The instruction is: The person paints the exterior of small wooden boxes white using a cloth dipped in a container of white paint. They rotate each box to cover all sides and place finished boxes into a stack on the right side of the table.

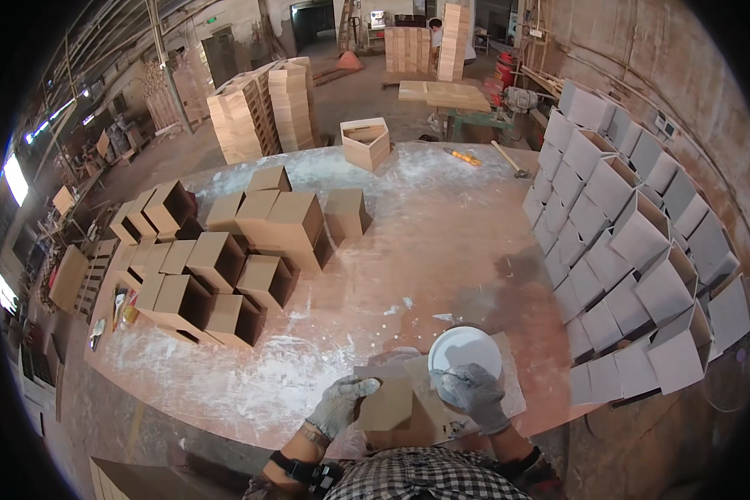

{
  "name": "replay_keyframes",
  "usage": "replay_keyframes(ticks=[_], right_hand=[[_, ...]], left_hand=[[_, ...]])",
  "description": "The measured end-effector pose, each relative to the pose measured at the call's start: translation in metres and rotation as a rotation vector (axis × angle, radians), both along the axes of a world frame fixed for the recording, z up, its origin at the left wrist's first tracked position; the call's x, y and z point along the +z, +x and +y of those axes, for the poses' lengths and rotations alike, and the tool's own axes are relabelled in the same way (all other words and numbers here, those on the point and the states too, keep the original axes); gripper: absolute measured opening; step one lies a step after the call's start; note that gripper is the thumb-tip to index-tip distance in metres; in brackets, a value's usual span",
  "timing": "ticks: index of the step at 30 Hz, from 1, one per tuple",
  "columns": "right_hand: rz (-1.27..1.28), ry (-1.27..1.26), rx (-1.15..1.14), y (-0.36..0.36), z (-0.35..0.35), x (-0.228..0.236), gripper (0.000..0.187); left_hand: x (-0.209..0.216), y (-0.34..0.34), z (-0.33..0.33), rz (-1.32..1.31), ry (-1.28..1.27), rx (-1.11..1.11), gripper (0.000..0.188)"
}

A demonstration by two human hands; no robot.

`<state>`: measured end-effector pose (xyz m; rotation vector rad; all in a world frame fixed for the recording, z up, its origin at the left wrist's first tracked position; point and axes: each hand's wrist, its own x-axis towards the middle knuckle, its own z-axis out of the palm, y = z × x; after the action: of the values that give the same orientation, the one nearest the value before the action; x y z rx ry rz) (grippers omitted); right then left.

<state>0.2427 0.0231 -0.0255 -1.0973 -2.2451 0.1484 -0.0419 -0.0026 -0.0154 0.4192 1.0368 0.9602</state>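
My left hand (342, 406), in a grey work glove, grips the left edge of a brown open box (387, 406) near the table's front edge, thumb on top. My right hand (475, 393), also gloved, is closed over the near rim of a round white bucket (467, 348), which looks filled with something white. What its fingers hold is hidden from view. Beneath the bucket lies a stained, light-coloured sheet (508, 375). Both hands are close together, with the box left of the bucket.
Brown open boxes (283, 218) stand stacked on the table's left. White-coated boxes (608, 258) rise in a tall stack at right. A wooden tray (365, 150), an orange-handled tool (462, 157) and a hammer (510, 160) lie at the far edge. White smears mark the tabletop (408, 275).
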Motion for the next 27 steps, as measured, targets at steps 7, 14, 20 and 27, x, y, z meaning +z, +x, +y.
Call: replay_keyframes(ticks=[7,14,20,27], right_hand=[[-0.320,-0.383,0.005,-0.032,0.006,0.025,0.026],[-0.808,-0.303,0.152,-0.079,0.029,0.047,0.018],[-0.750,-0.301,0.175,-0.079,0.032,0.017,0.018],[-0.784,-0.499,0.128,-0.072,0.033,0.017,0.027]], left_hand=[[-0.019,0.001,0.046,-0.237,0.015,-0.136,0.029],[-0.043,-0.006,0.045,0.018,0.013,-0.113,0.029],[-0.025,0.006,0.034,0.170,0.099,-0.170,0.034],[-0.013,-0.004,-0.024,0.179,0.330,-0.278,0.042]])
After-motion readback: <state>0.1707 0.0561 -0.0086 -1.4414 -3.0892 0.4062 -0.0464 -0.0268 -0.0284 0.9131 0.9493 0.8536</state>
